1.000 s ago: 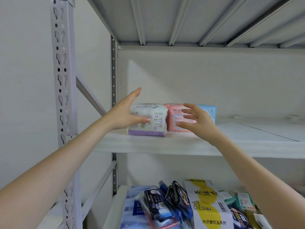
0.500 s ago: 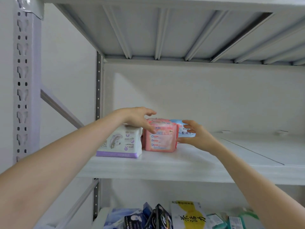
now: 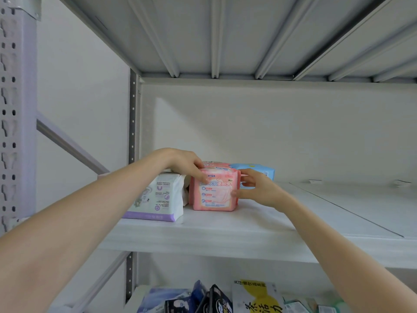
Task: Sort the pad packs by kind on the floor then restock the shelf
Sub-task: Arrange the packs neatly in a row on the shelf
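A pink pad pack (image 3: 214, 193) stands upright on the white shelf (image 3: 225, 231). My left hand (image 3: 187, 164) grips its top left corner, fingers curled over the front. My right hand (image 3: 259, 188) pinches its right edge with thumb and fingers. A white and purple pad pack (image 3: 158, 197) stands just left of it, partly behind my left forearm. A blue pad pack (image 3: 259, 171) sits behind my right hand, mostly hidden. Another pink pack (image 3: 214, 164) shows just behind the held one.
The grey shelf post (image 3: 15, 109) rises at the left and a metal shelf deck (image 3: 248, 37) hangs overhead. The lower shelf holds several dark and blue packs (image 3: 203, 299) and a yellow and white bag (image 3: 257, 299). The shelf's right stretch holds two small label tags (image 3: 401, 182).
My left hand left the white and purple pack and took the pink pack's top corner. My right hand closed on the pink pack's right edge. The view tilted upward.
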